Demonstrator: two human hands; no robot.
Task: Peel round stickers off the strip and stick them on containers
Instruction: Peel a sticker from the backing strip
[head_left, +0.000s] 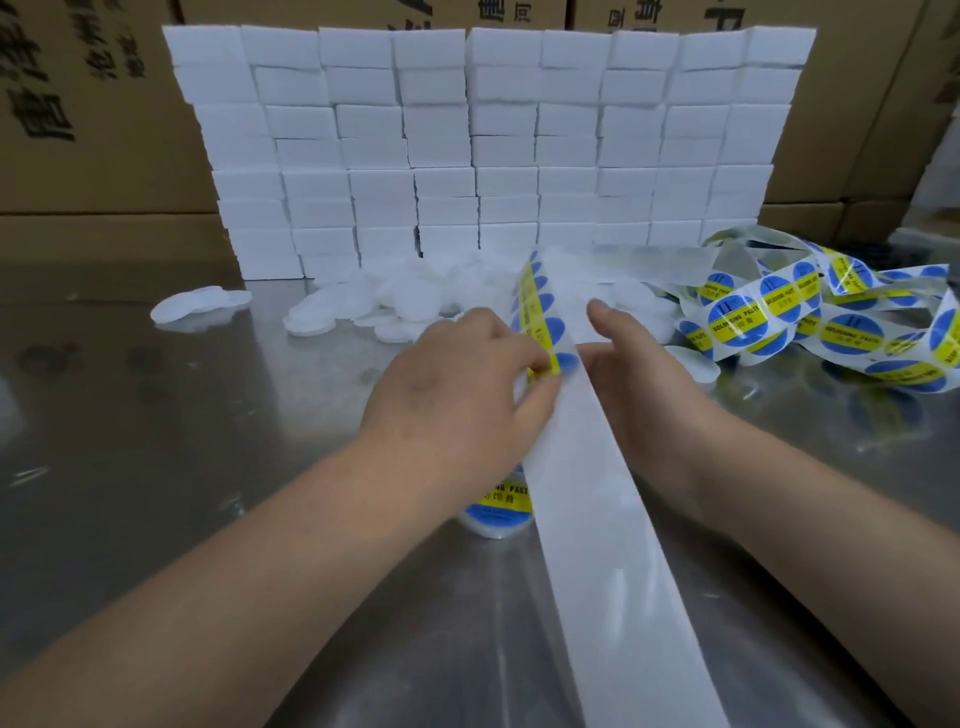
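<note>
Steel table (156, 426), white box wall (488, 145) behind. One strip (587, 493) between hands: left hand (457, 384) pinches sticker (548, 364); right hand (634, 374) against strip, fingertips hidden, grip indeterminate. One labelled container (498, 512) half-hidden under left wrist.

We see the left hand (457, 395) and the right hand (639, 374) bare, and both forearms (260, 561) unsleeved to the frame's edge. A few small specks mark the left hand's back. The nails seem short, though blur leaves us unsure.
</note>
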